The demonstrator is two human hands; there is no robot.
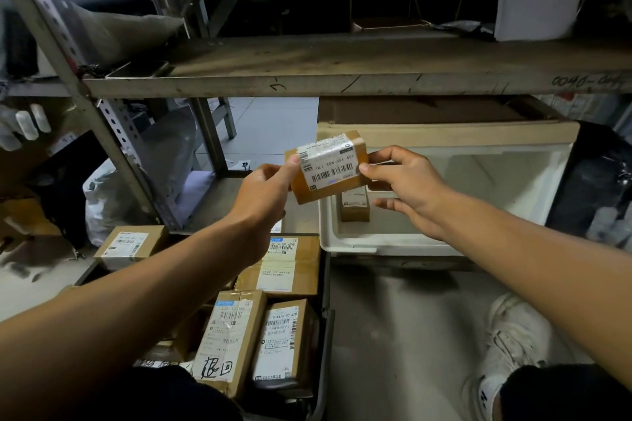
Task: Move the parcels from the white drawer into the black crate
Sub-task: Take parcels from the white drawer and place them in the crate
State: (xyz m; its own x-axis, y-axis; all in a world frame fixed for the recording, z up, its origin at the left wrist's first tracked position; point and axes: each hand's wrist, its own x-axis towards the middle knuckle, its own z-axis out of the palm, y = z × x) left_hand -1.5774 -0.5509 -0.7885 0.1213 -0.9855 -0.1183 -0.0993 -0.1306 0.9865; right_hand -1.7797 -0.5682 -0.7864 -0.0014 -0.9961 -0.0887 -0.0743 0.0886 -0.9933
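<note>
Both hands are on one small brown parcel [328,166], held up in the air over the near-left corner of the white drawer [345,243]. The left hand [265,188] grips its left end, thumb on the label, while the right hand [407,186] pinches the right end between thumb and forefinger. One more little parcel [355,207] sits inside the drawer, right beneath. The black crate [325,318], lower left, holds several labelled parcels.
</note>
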